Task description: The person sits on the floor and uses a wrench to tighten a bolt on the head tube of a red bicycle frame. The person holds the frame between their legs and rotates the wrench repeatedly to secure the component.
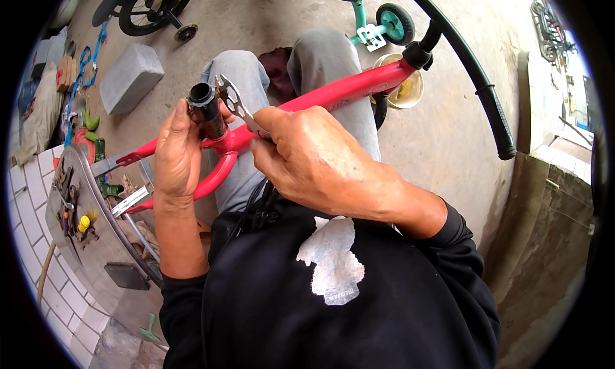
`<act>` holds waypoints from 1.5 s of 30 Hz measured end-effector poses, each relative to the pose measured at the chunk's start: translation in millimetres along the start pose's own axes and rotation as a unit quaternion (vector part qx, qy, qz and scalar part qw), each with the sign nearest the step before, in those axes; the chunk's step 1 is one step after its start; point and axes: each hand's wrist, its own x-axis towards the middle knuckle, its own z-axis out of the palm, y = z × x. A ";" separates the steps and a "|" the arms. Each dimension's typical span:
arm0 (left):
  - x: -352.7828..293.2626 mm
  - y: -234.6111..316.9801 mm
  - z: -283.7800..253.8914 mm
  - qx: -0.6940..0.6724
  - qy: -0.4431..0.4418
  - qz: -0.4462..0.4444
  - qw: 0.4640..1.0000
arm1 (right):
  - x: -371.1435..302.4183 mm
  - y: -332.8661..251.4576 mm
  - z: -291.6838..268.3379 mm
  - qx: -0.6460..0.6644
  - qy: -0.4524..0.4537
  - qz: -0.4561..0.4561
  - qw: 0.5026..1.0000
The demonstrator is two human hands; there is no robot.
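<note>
A small red bicycle frame (349, 87) lies across my lap, with a short dark tube (208, 116) rising from its left part. My left hand (177, 164) is closed around that tube, its fingers partly hidden behind it. The tube's open end has a ring-like collar (202, 95). In my right hand (314, 154) is a flat metal wrench (236, 101) with holes along it. Its notched head is beside the tube, close to the collar; whether they touch I cannot tell.
A black handlebar (471, 65) extends at the right, above a pale bucket (410, 90). To the left are a grey block (131, 77) and a round table (122, 241) with tools. Small wheeled bikes, one with a black wheel (146, 10), stand farther off.
</note>
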 end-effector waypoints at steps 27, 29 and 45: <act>-87.6 124.4 127.5 -0.004 -0.148 0.331 0.932 | -10.5 17.8 41.8 0.030 0.013 0.028 0.999; -85.0 109.1 130.2 -0.062 -0.172 0.403 0.897 | -10.3 18.7 42.7 0.036 0.021 0.026 0.999; -49.0 82.4 101.6 0.206 -0.357 0.404 0.817 | -9.2 31.0 53.8 -0.038 0.055 -0.005 0.998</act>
